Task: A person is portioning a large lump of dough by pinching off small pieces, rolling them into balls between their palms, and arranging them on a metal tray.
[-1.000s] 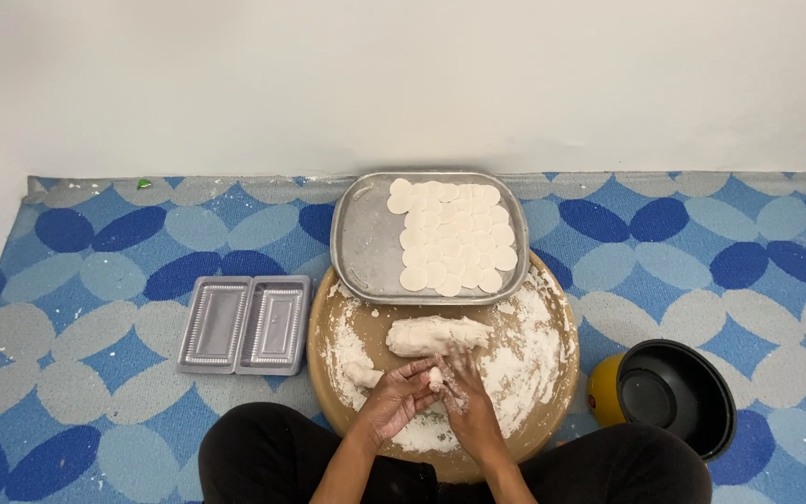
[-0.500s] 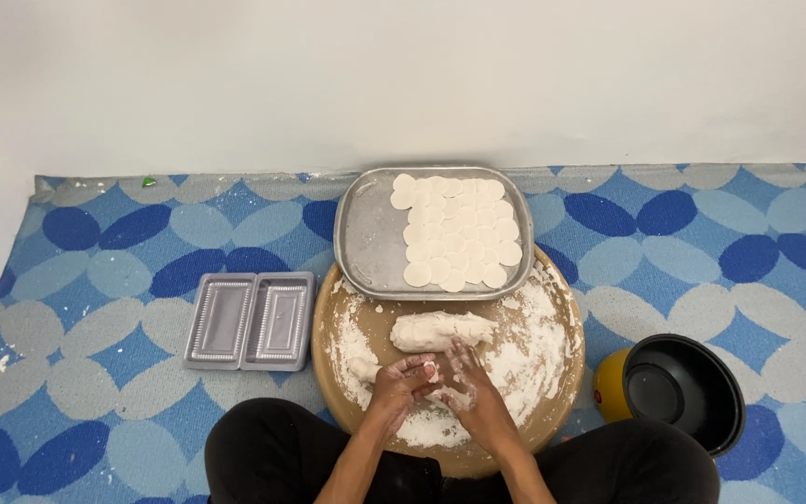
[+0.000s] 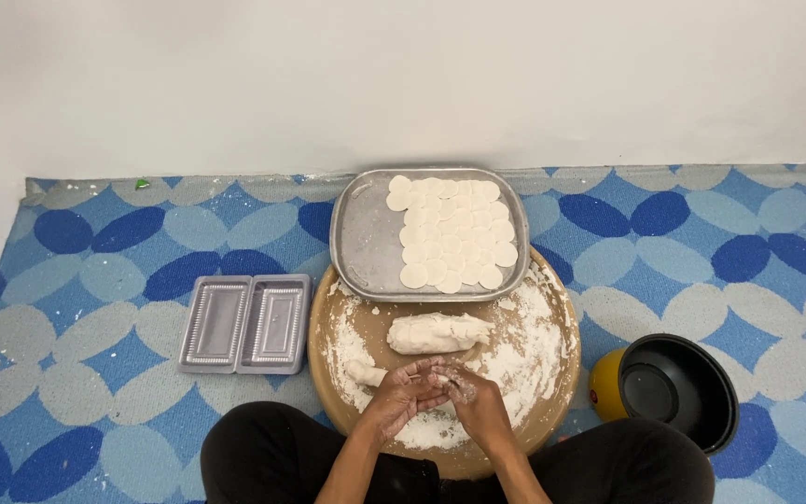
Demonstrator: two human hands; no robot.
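Between the two floury hands, at the near edge of the round wooden board (image 3: 552, 373), a small piece of dough (image 3: 442, 381) was pinched. The left hand (image 3: 401, 399) and the right hand (image 3: 474, 399) met fingertip to fingertip over it, each grip closed on the piece, though the fingers hid most of its shape.

Just beyond the hands, toward the wall, lay the larger dough log (image 3: 438, 332), its long axis running left to right across the board. It sat apart from both hands, about midway between them, with the right hand perhaps slightly nearer its thick end. A smaller dough lump (image 3: 364, 373) rested to the left, just beside the left hand's fingers. Loose flour (image 3: 524, 350) covered much of the board, heaviest on the right side.

Farther out, a rectangular metal tray (image 3: 366, 243) overlapped the board's far rim. Flat round dough discs (image 3: 450, 233) filled its right half in overlapping rows, leaving the left half bare.

Left of the board, on the blue patterned mat (image 3: 95, 280), lay a clear plastic hinged container (image 3: 245, 323), opened flat into two ribbed rectangular halves. Right of the board stood a black bowl (image 3: 678, 390) against a yellow pot (image 3: 608, 392). No labels could be made out.
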